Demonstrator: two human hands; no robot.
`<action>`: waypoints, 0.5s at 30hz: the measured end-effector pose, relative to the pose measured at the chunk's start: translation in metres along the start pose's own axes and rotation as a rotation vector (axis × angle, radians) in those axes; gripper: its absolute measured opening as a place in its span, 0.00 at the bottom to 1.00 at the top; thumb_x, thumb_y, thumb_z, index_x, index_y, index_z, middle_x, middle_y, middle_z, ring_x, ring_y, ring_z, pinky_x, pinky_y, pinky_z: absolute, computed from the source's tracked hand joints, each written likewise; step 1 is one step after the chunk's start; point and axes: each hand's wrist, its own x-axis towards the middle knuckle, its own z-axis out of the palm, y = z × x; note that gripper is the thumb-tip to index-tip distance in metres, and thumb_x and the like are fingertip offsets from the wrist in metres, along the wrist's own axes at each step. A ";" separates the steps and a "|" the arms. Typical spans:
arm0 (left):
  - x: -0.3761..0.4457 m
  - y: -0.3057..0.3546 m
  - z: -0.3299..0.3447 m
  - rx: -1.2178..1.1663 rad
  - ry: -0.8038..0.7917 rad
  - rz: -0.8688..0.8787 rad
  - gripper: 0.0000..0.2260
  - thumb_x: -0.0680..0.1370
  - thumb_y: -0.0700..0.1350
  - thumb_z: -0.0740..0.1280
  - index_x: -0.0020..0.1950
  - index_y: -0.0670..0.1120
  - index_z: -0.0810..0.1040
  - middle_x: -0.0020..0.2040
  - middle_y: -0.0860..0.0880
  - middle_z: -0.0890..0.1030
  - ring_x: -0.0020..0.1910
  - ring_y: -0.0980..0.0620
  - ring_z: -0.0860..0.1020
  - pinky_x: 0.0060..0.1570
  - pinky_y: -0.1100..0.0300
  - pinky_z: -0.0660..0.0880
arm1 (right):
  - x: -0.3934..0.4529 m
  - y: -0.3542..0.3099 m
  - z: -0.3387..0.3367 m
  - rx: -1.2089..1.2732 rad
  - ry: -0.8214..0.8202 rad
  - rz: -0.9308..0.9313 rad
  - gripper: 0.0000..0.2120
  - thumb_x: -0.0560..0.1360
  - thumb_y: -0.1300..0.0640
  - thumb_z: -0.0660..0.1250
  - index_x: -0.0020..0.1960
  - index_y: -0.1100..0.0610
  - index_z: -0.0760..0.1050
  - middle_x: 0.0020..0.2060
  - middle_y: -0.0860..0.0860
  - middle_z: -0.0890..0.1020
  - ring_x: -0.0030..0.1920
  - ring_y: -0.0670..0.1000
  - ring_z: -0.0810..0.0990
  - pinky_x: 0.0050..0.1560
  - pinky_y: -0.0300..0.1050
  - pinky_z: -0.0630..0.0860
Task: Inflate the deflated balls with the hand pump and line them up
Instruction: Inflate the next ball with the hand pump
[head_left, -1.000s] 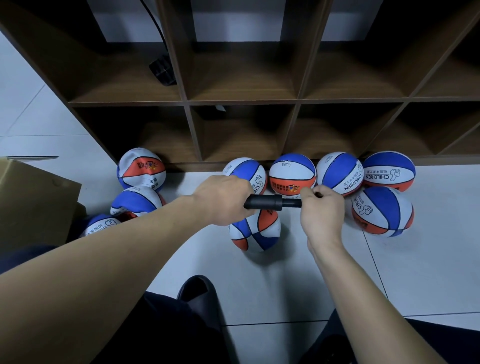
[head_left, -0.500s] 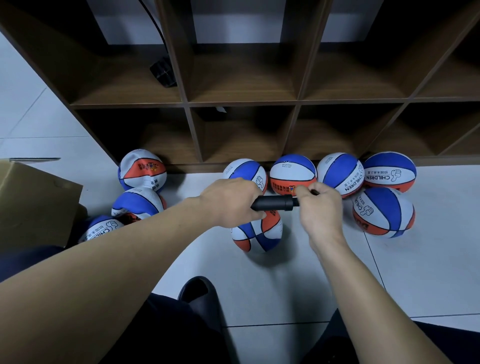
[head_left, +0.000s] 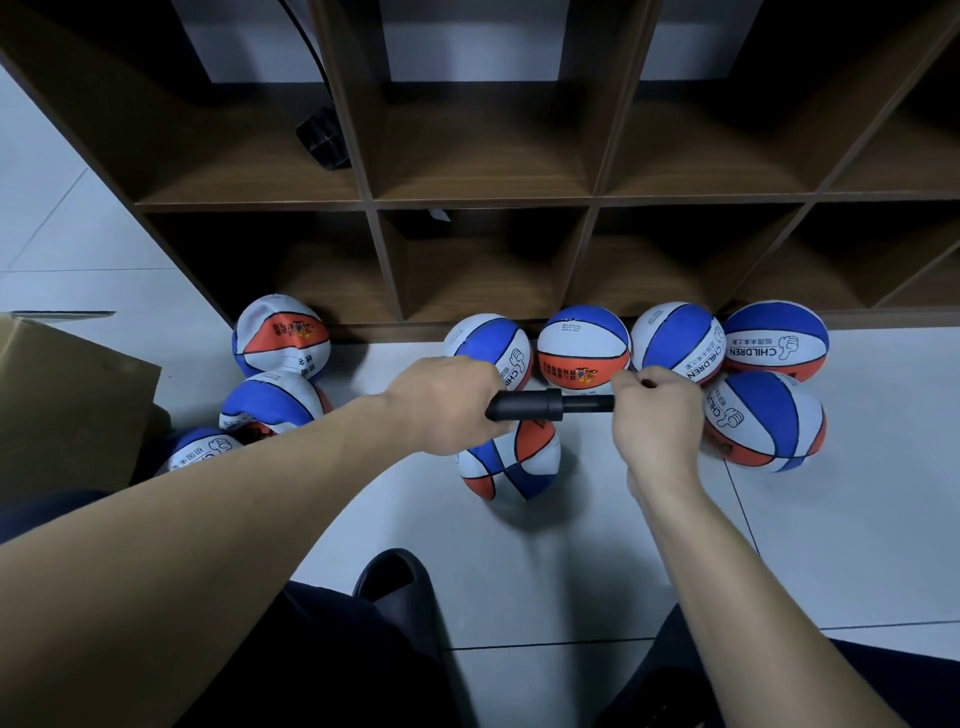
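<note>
A black hand pump (head_left: 540, 407) lies level at frame centre. The left hand (head_left: 447, 402) has its grip clenched round the barrel; the right hand (head_left: 657, 415) grasps the handle end. Beneath sits a dented, partly flat ball (head_left: 511, 460). Round balls (head_left: 583, 347) line the wooden shelf (head_left: 483, 197) base; crumpled ones (head_left: 280, 338) lie at left beside a cardboard box (head_left: 67, 405).

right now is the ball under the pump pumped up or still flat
Still flat: the ball under the pump looks creased and caved in, unlike the round ones by the shelf.
</note>
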 end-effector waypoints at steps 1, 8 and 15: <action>0.000 0.001 -0.001 0.002 0.004 0.008 0.15 0.81 0.60 0.66 0.41 0.51 0.76 0.35 0.51 0.78 0.36 0.47 0.79 0.35 0.54 0.74 | -0.004 -0.001 0.004 0.010 -0.011 -0.004 0.18 0.75 0.60 0.68 0.33 0.57 0.61 0.28 0.49 0.60 0.34 0.52 0.58 0.36 0.48 0.58; 0.001 0.010 0.002 0.032 0.026 0.041 0.16 0.81 0.61 0.65 0.42 0.50 0.77 0.35 0.51 0.78 0.35 0.48 0.78 0.38 0.52 0.77 | -0.026 -0.004 0.025 0.017 -0.074 0.001 0.17 0.79 0.58 0.67 0.34 0.56 0.65 0.27 0.45 0.65 0.33 0.50 0.64 0.35 0.47 0.65; 0.004 0.008 -0.003 -0.023 0.005 0.062 0.17 0.80 0.61 0.69 0.41 0.50 0.74 0.35 0.51 0.77 0.36 0.49 0.76 0.35 0.54 0.71 | -0.013 -0.007 0.012 0.003 -0.098 -0.018 0.19 0.79 0.58 0.69 0.32 0.55 0.66 0.23 0.43 0.65 0.29 0.46 0.63 0.32 0.43 0.64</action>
